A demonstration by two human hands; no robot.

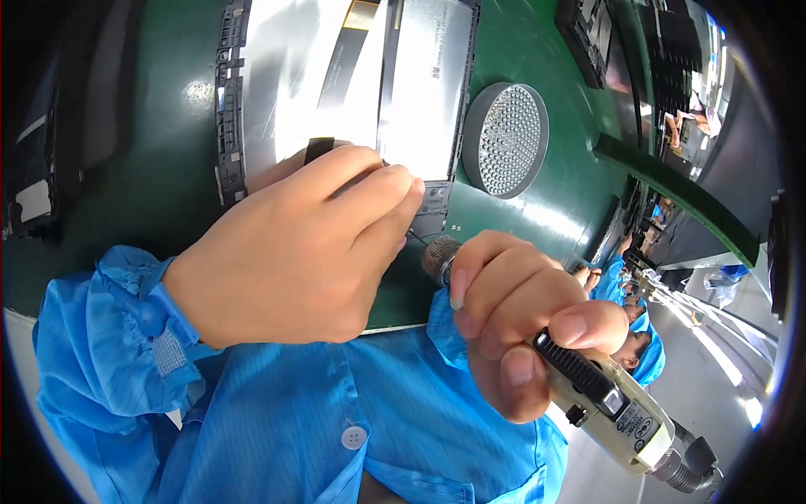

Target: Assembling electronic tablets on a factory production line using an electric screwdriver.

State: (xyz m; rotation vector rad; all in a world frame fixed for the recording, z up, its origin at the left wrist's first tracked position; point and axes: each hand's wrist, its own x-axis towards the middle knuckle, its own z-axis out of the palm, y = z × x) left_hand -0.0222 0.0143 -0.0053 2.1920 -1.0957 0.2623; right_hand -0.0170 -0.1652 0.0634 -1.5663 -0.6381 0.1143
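My right hand point(529, 319) is wrapped round a cream electric screwdriver point(617, 412), thumb beside its black lever. The tool lies aslant, its knurled nose point(440, 256) and thin bit toward the lower right corner of a flat electronic panel. That panel point(281, 101) has a shiny silver back and a black plastic frame. Over its near edge rests my left hand point(294, 244), fingers bent and closed near that corner, close to the bit tip. What those fingertips pinch, if anything, is hidden. A dark flat cable point(340, 67) runs down the panel's back.
Right of the panel stands a round grey dish point(506, 139) with a dimpled inside. Tiny bright bits, perhaps screws point(456, 228), lie near the corner. Black frame parts point(588, 38) are at the far right, beyond a green curved bar point(684, 197). Co-workers in blue point(646, 344) sit farther right.
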